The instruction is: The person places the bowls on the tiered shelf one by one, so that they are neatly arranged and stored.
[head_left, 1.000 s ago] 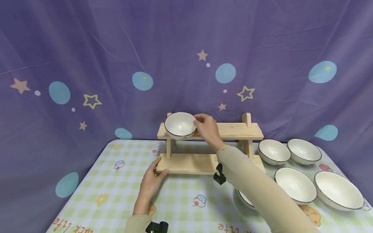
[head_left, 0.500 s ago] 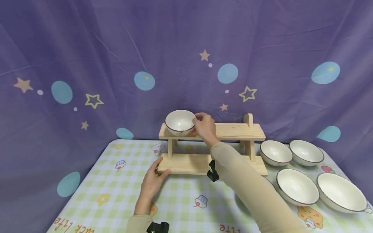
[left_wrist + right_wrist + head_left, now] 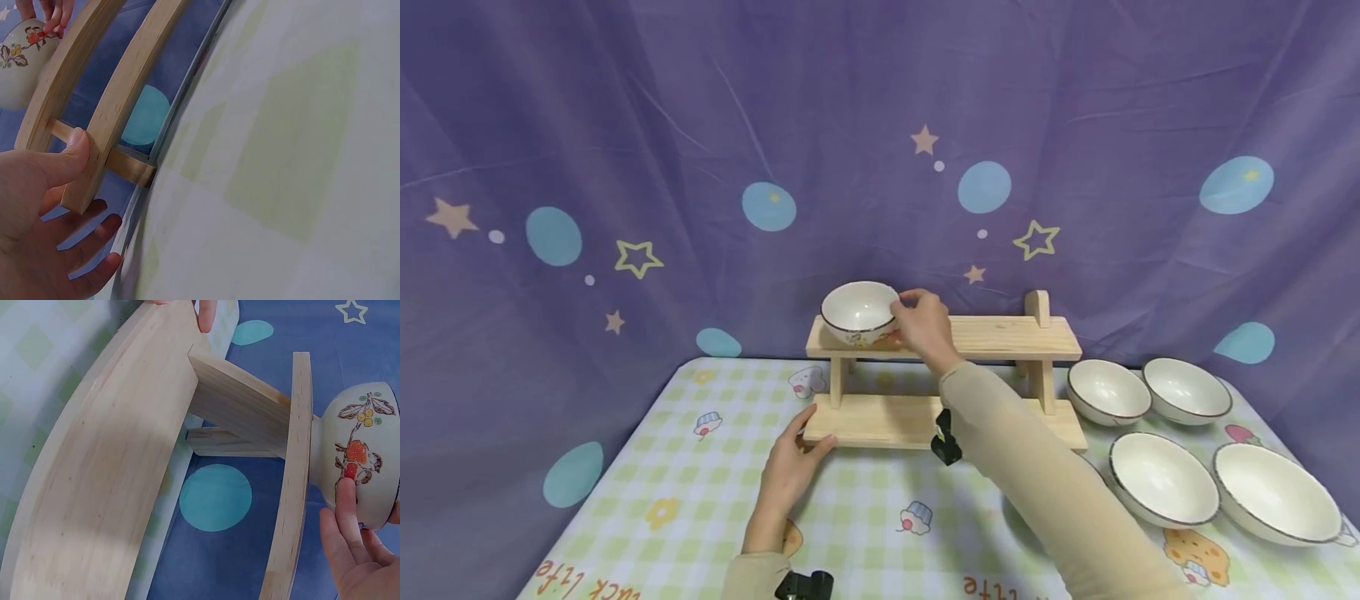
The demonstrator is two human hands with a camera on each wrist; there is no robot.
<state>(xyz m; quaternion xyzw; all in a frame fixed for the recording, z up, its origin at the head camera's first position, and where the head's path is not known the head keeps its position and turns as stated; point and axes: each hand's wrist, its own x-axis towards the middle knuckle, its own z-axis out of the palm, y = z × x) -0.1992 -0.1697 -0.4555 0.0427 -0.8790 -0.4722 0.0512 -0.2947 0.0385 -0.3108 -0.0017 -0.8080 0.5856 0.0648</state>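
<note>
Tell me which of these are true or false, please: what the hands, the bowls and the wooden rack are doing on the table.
1. The right hand holds a bowl on the rack's top shelf. True.
2. The left hand lifts a bowl. False: it touches the rack's bottom shelf.
3. Four other bowls sit on the table right of the rack. True.
4. The held bowl is upside down. False: it is upright.
</note>
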